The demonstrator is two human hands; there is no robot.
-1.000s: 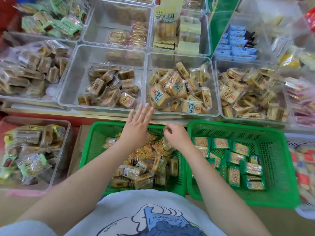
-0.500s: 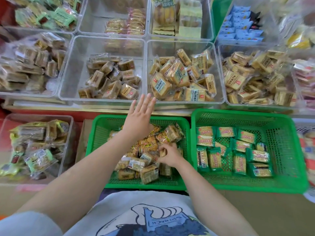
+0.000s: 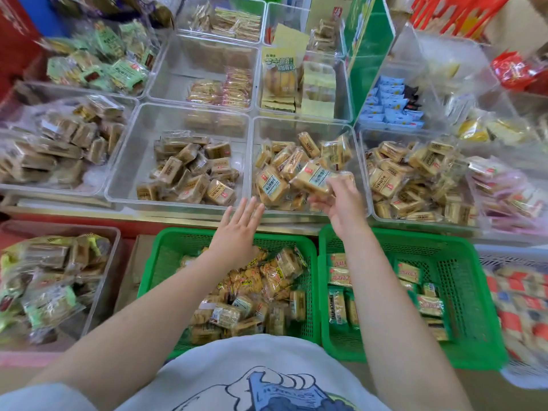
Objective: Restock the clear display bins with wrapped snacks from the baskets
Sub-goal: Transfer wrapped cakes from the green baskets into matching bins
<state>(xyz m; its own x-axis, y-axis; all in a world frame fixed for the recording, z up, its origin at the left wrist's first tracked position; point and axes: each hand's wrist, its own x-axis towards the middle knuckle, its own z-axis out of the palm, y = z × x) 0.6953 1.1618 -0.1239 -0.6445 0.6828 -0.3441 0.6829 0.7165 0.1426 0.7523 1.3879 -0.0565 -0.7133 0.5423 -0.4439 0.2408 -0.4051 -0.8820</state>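
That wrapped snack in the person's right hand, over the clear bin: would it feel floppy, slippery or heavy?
Probably light: the right hand holds the wrapped snack by one end in a fingertip grip. It likely stays fairly stiff, since it juts out blocky without drooping. The glossy clear wrapper may be a little slippery.

The right hand (image 3: pixel 341 203) hides part of its wrapped snack (image 3: pixel 314 180); far-right packets (image 3: pixel 522 310) are blurred.

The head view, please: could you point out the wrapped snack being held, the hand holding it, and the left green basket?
wrapped snack (image 3: pixel 311 180), head view, on its blue label.
right hand (image 3: pixel 341 203), head view, on the palm.
left green basket (image 3: pixel 154 256), head view, on its left mesh wall.
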